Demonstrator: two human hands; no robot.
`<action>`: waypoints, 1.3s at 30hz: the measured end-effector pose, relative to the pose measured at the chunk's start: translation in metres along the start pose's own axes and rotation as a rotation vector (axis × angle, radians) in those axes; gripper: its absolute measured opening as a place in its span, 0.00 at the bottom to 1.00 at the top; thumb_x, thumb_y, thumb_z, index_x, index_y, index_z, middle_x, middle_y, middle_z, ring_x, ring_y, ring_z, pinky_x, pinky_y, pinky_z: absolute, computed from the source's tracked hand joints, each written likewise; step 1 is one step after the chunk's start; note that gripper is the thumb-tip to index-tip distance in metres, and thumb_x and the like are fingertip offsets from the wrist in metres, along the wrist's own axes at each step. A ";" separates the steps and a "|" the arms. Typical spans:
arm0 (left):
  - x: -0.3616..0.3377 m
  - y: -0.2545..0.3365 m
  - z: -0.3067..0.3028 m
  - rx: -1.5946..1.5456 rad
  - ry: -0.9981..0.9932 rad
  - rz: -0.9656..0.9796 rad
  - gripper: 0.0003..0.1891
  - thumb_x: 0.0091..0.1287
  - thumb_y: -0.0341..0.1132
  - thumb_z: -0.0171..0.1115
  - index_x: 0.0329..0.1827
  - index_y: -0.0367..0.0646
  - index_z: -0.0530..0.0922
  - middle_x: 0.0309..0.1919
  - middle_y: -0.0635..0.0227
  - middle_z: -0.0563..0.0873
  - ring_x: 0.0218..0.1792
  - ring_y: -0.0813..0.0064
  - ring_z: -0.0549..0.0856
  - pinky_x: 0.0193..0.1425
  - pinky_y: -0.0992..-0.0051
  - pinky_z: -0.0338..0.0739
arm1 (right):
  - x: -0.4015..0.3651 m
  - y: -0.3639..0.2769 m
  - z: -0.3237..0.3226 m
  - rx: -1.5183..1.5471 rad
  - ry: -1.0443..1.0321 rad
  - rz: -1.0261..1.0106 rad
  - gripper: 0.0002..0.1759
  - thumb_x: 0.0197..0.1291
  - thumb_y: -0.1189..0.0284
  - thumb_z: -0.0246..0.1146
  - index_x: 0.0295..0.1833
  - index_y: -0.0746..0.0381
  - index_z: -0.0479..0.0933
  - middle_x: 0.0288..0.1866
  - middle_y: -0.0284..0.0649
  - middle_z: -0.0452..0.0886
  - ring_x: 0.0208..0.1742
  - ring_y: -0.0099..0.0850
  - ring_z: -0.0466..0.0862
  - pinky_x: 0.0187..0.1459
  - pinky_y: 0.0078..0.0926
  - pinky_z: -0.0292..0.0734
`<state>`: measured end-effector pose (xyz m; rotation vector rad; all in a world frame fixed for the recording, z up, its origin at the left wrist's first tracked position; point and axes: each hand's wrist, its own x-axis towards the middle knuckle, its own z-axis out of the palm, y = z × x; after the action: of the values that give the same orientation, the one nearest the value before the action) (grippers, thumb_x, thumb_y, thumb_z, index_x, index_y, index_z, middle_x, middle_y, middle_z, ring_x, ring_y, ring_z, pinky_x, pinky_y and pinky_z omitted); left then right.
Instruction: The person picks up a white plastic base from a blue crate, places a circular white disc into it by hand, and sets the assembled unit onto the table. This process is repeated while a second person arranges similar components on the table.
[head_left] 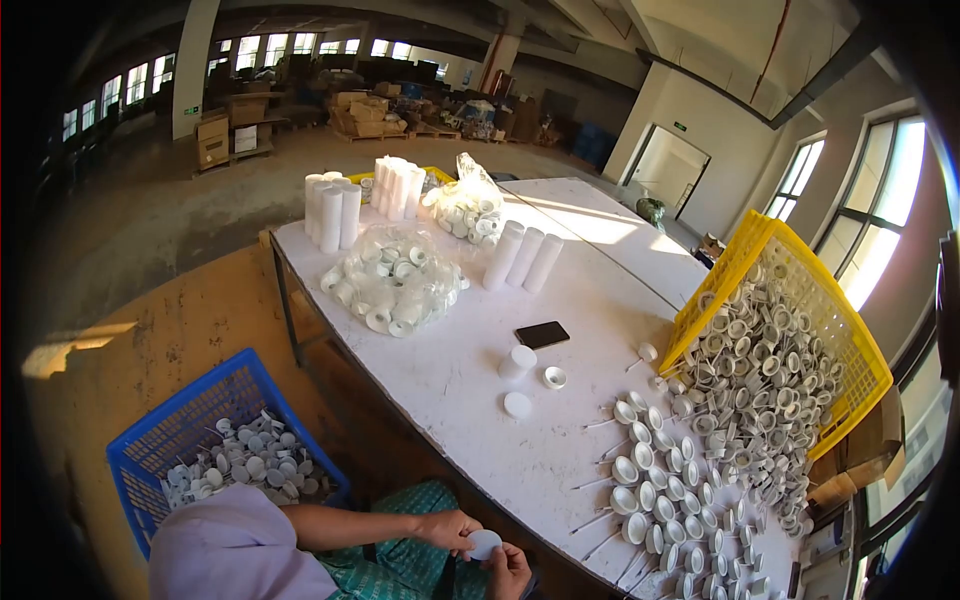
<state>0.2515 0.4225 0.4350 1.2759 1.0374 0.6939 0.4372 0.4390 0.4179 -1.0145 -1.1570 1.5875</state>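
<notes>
My left hand (447, 530) reaches in from the lower left, its fingers closed on the edge of a white round disc (485, 544). At the disc's other side, my right hand (510, 572) grips it too, partly cut off by the bottom edge. Both hands are over my lap, just off the table's near edge. To the left on the floor stands a blue basket (250, 365) of white round pieces (262, 467). Right of my hands, many white cup-shaped pieces with thin stems (665, 508) are spread on the table.
A tipped yellow basket (825, 260) spills more cup pieces onto the white table (460, 385). A phone (542, 334), a short white cylinder (517, 361), a ring (554, 377) and a disc (517, 405) lie mid-table. Farther back are bagged parts (392, 280) and white tubes (523, 257).
</notes>
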 end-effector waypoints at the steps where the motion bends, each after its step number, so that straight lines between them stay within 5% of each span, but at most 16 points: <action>1: -0.002 0.007 0.002 0.041 0.019 -0.015 0.11 0.60 0.28 0.54 0.45 0.34 0.77 0.32 0.65 0.84 0.32 0.80 0.84 0.30 0.82 0.76 | -0.002 -0.001 0.002 -0.129 0.006 -0.062 0.09 0.60 0.72 0.61 0.39 0.68 0.76 0.28 0.35 0.78 0.26 0.20 0.75 0.29 0.17 0.72; 10: 0.005 -0.017 0.001 -0.079 0.081 -0.056 0.14 0.69 0.37 0.51 0.46 0.33 0.76 0.34 0.63 0.84 0.33 0.77 0.85 0.30 0.81 0.77 | -0.005 0.001 0.001 -0.229 0.058 -0.091 0.11 0.60 0.69 0.62 0.39 0.68 0.78 0.28 0.32 0.78 0.28 0.19 0.73 0.31 0.16 0.70; 16: 0.001 -0.021 0.000 -0.094 0.084 -0.037 0.16 0.69 0.38 0.51 0.51 0.33 0.75 0.35 0.62 0.85 0.34 0.79 0.85 0.32 0.81 0.77 | -0.012 -0.010 0.004 -0.093 0.042 0.065 0.07 0.62 0.75 0.58 0.39 0.69 0.75 0.26 0.37 0.79 0.25 0.20 0.76 0.29 0.15 0.71; 39: 0.001 -0.024 0.004 0.052 0.176 -0.060 0.16 0.64 0.41 0.59 0.44 0.36 0.80 0.27 0.67 0.85 0.27 0.84 0.83 0.27 0.83 0.74 | -0.019 0.001 0.004 -0.291 0.036 -0.040 0.11 0.61 0.69 0.60 0.40 0.67 0.79 0.30 0.31 0.78 0.30 0.18 0.73 0.31 0.16 0.69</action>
<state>0.2530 0.4173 0.4115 1.2398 1.2393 0.7470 0.4385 0.4201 0.4201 -1.1929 -1.4023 1.3892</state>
